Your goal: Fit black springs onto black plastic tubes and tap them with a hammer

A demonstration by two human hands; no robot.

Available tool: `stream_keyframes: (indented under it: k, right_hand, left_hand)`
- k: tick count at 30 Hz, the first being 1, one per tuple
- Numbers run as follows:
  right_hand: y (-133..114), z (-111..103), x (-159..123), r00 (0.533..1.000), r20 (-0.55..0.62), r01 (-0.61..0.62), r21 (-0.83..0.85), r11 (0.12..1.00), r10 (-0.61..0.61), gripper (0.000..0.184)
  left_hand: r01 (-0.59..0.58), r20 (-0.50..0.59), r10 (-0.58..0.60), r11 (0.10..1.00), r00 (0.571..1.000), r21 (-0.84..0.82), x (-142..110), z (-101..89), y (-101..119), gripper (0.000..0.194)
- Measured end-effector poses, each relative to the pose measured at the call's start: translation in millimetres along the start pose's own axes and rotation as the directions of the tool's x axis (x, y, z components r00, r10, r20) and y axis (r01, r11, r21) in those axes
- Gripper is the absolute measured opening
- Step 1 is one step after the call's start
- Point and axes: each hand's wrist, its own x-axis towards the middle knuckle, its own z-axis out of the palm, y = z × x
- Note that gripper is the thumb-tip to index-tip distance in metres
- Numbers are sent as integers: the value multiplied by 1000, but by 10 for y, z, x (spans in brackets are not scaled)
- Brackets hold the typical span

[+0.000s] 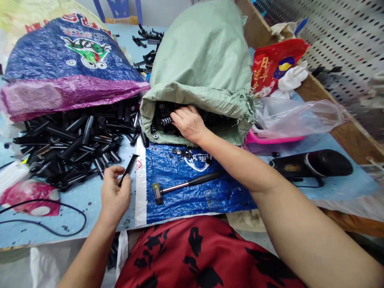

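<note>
Between the thumb and fingers of my left hand (116, 188) is a long, narrow black plastic piece (129, 170), tilted upward. A heap of similar black plastic pieces (81, 144) lies just beyond that hand. My right hand (189, 123) reaches into the mouth of a pale green woven sack (204, 52), its fingers curled among small black parts. One ridged black part (166, 121) shows at its fingertips; what the fingers grip is hidden. Below the sack's mouth, a hammer (187, 185) with a black handle lies on a blue plastic sheet (207, 200).
A blue and pink printed sack (69, 60) stands behind the heap. At right are a black bottle (312, 165), a pink tray (276, 138) under clear plastic, and a red packet (277, 64). A black cable (81, 228) loops at the left. Perforated panel (339, 40) borders the right.
</note>
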Motion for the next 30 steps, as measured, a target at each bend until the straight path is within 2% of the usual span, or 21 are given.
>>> stream_keyframes:
  k: [2,3,4,5,6,7,8,9,10,11,13,14,18,21,24,26,28,29,30]
  right_hand:
    - [-140,-46,-330,997,-67,-8,253,968,26,33]
    - [-240,-51,-514,995,-70,-38,425,905,75,34]
    - [-357,-45,-692,991,-19,-95,619,780,135,36]
    - [-485,-30,-849,980,91,-177,801,572,175,38]
    - [-617,-11,-974,957,209,-266,912,313,202,43]
    - [-745,10,-1059,923,324,-343,937,61,206,48]
    - [-860,27,-1103,885,419,-393,906,-156,205,53]
    - [-954,38,-1108,845,490,-416,854,-313,213,57]
    - [-1025,40,-1082,809,541,-423,808,-411,231,59]
    - [-1074,32,-1037,778,573,-421,779,-464,258,60]
    - [-1118,-10,-929,743,601,-419,762,-493,297,60]
    - [-1126,-38,-883,743,595,-414,768,-488,307,60]
    - [-1158,-123,-835,801,495,-344,841,-418,336,58]
    - [-1232,-115,-898,801,484,-324,845,-425,352,57]
    - [-1361,-62,-939,757,500,-272,826,-493,420,54]
    - [-1450,-28,-938,741,477,-223,838,-498,472,52]
    - [-1493,-6,-943,761,432,-226,876,-426,484,52]
    - [-1486,0,-959,789,394,-243,905,-350,471,54]
    - [-1457,3,-986,826,333,-249,940,-235,455,57]
  left_hand:
    - [45,-106,-50,997,993,-57,-27,-54,8,26]
    - [74,-139,-90,990,986,-121,-36,-64,18,25]
    - [107,-154,-140,973,978,-202,-37,-59,34,24]
    - [144,-147,-194,944,970,-298,-32,-40,58,23]
    - [176,-117,-241,899,963,-401,-20,-7,90,21]
    - [204,-64,-270,842,961,-499,-7,36,130,20]
    - [228,7,-277,778,961,-586,5,86,174,19]
    - [254,88,-263,712,961,-655,11,140,221,19]
    - [289,174,-237,652,956,-701,6,194,266,19]
    - [331,252,-214,610,944,-720,-9,247,306,20]
    - [397,354,-194,596,915,-698,-71,343,360,22]
    - [407,374,-191,618,908,-673,-113,384,372,25]
    - [335,368,-134,755,920,-564,-261,492,369,39]
    - [248,325,-90,837,941,-488,-300,525,378,39]
    - [131,216,-44,904,975,-407,-295,607,406,35]
    - [41,175,22,937,984,-347,-289,703,420,35]
    - [-32,181,88,956,979,-293,-287,788,420,33]
    - [-52,187,108,959,977,-278,-288,812,414,30]
    - [-56,185,110,960,977,-274,-289,818,405,27]
